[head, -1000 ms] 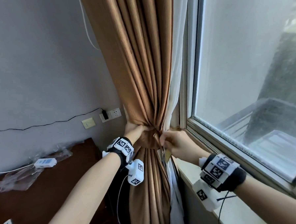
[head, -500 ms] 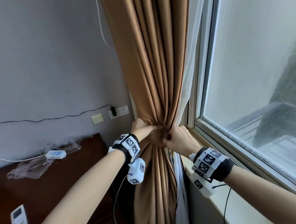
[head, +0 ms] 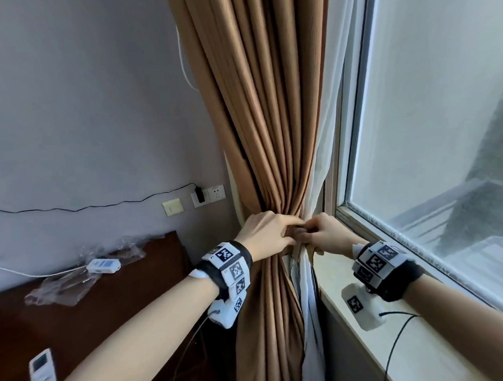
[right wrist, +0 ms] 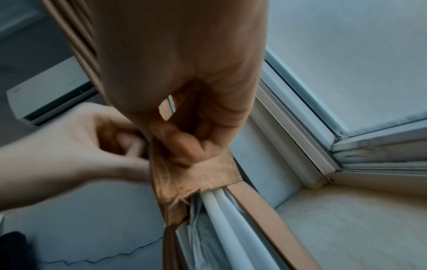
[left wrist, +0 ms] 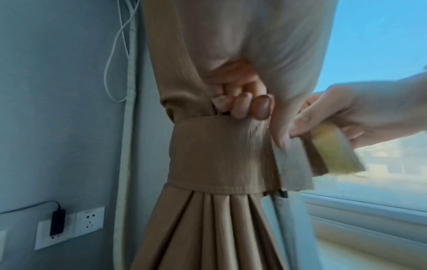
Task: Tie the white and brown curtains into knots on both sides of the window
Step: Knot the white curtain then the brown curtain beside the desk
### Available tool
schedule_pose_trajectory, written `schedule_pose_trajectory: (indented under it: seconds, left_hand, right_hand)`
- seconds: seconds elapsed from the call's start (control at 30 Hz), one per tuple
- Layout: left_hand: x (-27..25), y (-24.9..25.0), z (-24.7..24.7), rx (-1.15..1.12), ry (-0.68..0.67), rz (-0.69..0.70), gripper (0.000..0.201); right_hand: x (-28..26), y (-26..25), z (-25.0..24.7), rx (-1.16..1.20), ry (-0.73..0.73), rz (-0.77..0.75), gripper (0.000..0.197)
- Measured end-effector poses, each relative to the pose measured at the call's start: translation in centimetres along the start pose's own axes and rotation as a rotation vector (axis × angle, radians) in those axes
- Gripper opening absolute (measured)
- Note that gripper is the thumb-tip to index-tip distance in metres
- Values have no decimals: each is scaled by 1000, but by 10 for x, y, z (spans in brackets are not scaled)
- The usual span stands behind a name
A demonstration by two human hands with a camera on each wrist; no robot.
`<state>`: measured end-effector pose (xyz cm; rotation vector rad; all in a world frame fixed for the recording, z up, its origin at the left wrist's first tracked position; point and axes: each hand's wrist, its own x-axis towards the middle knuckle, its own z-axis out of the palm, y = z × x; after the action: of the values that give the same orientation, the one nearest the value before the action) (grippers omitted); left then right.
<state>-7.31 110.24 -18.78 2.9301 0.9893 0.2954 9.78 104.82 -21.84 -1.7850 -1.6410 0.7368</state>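
The brown curtain [head: 270, 131] hangs gathered at the window's left side, with the sheer white curtain [head: 332, 113] behind its right edge. A brown tie-back band [left wrist: 219, 155] wraps the bundle at waist height. My left hand [head: 287, 232] grips the front of the bundle, fingers [left wrist: 242, 106] curled over the band's top edge. My right hand [head: 313, 230] touches the left one and pinches the band's loose end [right wrist: 208, 175] on the window side. White folds [right wrist: 221, 210] hang below the band.
The pale window sill [head: 398, 343] runs under my right wrist, with the window glass [head: 430, 122] beyond. Left of the curtain stands a dark wooden desk [head: 104, 300] holding a remote [head: 42, 373], a white device [head: 104, 265] and plastic wrap. A wall socket [head: 208, 194] carries a plugged cable.
My right hand has moved up and left along the band until it meets my left hand at the curtain's waist. The left hand has kept its grip.
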Motion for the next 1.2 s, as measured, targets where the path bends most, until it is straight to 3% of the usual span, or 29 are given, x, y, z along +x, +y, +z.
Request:
schedule_pose_trajectory:
  seconds: [0.13, 0.23, 0.37, 0.5, 0.6, 0.7, 0.83, 0.93, 1.07, 1.2]
  left_hand:
    - [18, 9, 1, 261, -80, 23, 26]
    - [25, 6, 5, 225, -94, 10, 29]
    - [27, -1, 15, 112, -52, -135, 36]
    - [32, -5, 16, 30, -54, -215, 38]
    - [33, -6, 16, 22, -65, -217, 39]
    - [32, -6, 16, 31, -69, -217, 41]
    - [34, -5, 16, 34, -66, -227, 43]
    - [35, -1, 16, 27, -58, -217, 43]
    - [36, -1, 14, 50, -84, -194, 31]
    - [38, 0, 12, 38, -114, -199, 29]
  right_hand:
    - [-4, 1, 2, -2, -19, 10, 28]
    - [-8, 6, -4, 131, -24, 39, 27]
    - [-18, 10, -15, 347, -197, 81, 15]
    - [-26, 12, -21, 55, -309, -20, 37]
    - [-22, 14, -18, -131, -210, -137, 26]
    - [-17, 13, -13, -109, -116, -175, 6]
    - [-11, 6, -10, -221, -10, -200, 15]
    - [-9, 0, -5, -372, -10, -301, 12]
    - [-7, -4, -2, -594, -4, -359, 26]
    - [-8, -12, -1, -686, -26, -353, 29]
